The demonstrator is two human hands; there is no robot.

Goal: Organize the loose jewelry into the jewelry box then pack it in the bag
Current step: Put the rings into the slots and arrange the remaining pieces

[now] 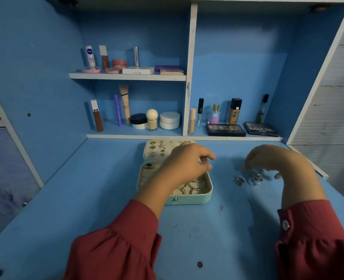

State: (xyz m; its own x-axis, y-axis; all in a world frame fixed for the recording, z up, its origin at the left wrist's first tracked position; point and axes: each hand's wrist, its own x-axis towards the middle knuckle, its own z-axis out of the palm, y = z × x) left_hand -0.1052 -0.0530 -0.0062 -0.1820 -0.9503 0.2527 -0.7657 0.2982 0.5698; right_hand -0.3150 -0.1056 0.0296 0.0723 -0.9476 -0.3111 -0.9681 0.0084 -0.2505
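At frame centre I see the open jewelry box (189, 199), long axis running up-frame, lid farthest, my left hand (187, 164) curled over it, grip unclear, while my right hand (268, 158) hooks over loose rings (248, 179), hold hidden.

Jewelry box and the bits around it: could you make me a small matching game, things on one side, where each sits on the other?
Things:
1. Jewelry box
2. Loose rings
3. Nivea bottle
4. Matte palette

Places:
A. Upper shelf, left
B. Desk, under the right hand
C. Desk, under the left hand
D. Lower shelf, far right

Pairs: 1-C, 2-B, 3-A, 4-D
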